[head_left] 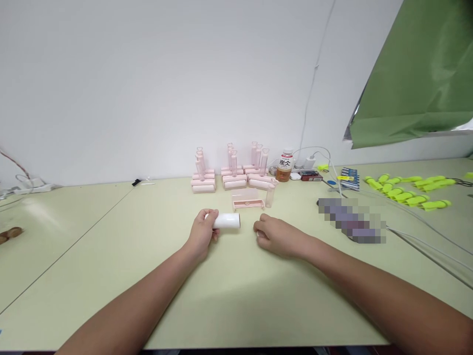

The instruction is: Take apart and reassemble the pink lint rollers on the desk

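Note:
My left hand [204, 230] is wrapped round the left end of a white lint roller refill [228, 221], held level with its open brown core end facing right. A short gap to the right is my right hand [274, 235], its fingers curled closed low over the table. Something small and pale shows at those fingertips, too little to name. Just beyond both hands lies a pink lint roller case [248, 203] with its clear lid raised. A pink handle [270, 193] stands upright at the case's right end.
Several pink lint rollers [235, 181] stand in rows by the wall. To their right are a drink bottle [284, 166], a plug [309, 161] and cables. A blurred-out object [351, 222] lies right of my right hand, before several neon-yellow items [406, 195].

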Demonstrator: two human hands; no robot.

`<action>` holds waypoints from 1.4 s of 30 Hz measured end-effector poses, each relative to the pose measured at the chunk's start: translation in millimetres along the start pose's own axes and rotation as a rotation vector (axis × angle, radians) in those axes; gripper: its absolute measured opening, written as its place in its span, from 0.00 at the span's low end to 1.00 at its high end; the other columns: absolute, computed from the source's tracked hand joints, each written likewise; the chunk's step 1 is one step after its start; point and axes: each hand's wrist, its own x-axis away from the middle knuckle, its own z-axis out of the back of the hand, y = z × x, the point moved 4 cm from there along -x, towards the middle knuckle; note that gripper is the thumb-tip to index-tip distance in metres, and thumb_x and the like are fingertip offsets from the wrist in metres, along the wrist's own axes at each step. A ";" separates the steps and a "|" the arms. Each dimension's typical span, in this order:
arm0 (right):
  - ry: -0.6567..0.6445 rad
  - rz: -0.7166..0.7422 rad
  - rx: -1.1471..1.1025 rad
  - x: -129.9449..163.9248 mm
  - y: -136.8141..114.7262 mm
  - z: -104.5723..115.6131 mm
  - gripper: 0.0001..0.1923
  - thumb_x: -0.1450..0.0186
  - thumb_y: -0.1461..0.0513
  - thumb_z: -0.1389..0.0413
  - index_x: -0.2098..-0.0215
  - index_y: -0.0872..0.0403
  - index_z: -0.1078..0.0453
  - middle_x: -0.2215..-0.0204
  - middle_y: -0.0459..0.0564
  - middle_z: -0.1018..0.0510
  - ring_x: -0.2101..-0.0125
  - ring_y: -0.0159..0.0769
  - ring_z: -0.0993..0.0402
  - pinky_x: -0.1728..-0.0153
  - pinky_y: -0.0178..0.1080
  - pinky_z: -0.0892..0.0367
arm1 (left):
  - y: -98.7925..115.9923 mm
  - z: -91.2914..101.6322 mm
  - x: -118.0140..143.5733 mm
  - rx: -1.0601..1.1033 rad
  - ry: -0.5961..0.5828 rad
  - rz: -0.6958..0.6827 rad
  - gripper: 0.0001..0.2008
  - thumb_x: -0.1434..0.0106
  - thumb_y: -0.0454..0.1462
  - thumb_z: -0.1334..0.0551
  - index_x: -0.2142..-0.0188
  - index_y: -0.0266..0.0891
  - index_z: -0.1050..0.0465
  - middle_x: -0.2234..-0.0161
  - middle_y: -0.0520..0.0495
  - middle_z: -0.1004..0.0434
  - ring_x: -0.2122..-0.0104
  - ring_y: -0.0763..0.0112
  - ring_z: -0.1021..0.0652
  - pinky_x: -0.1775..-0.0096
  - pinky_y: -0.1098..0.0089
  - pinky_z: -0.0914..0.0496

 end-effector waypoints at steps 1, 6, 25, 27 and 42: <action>0.030 -0.007 -0.012 -1.1 0.4 0.5 0.04 0.38 0.64 0.50 0.70 0.53 0.35 0.68 0.49 0.32 0.73 0.33 0.36 0.73 0.35 0.45 | -0.3 -0.3 0.4 -0.002 -0.004 0.002 0.12 0.42 0.45 0.38 0.66 0.40 0.37 0.76 0.56 0.36 0.82 0.79 0.34 0.85 0.78 0.41; 0.103 -0.038 -0.081 -6.5 4.6 0.5 0.09 0.43 0.65 0.47 0.78 0.53 0.43 0.74 0.46 0.33 0.76 0.32 0.39 0.75 0.35 0.48 | -3.9 -1.1 0.0 -0.010 -0.040 0.014 0.11 0.40 0.44 0.39 0.65 0.40 0.36 0.75 0.55 0.35 0.82 0.78 0.33 0.84 0.77 0.39; 0.389 0.091 -0.814 1.1 -12.4 -12.5 0.10 0.34 0.57 0.46 0.69 0.50 0.42 0.50 0.58 0.29 0.44 0.44 0.36 0.55 0.43 0.35 | -6.4 -15.4 13.9 0.161 -0.171 0.083 0.13 0.40 0.44 0.37 0.66 0.38 0.36 0.77 0.54 0.34 0.81 0.78 0.32 0.83 0.77 0.34; 0.384 0.107 -0.815 0.2 -11.8 -13.0 0.09 0.34 0.56 0.47 0.68 0.50 0.42 0.49 0.59 0.29 0.41 0.44 0.39 0.53 0.45 0.35 | -6.6 -16.6 15.1 0.165 -0.183 0.090 0.13 0.40 0.45 0.37 0.66 0.38 0.36 0.77 0.54 0.34 0.81 0.78 0.31 0.82 0.77 0.33; 0.700 0.195 -0.632 12.5 -19.1 1.7 0.11 0.33 0.56 0.47 0.55 0.47 0.43 0.37 0.58 0.47 0.36 0.44 0.50 0.48 0.48 0.35 | -2.5 -15.3 15.3 0.309 -0.108 0.102 0.12 0.39 0.42 0.37 0.66 0.38 0.37 0.75 0.54 0.34 0.80 0.78 0.30 0.81 0.77 0.34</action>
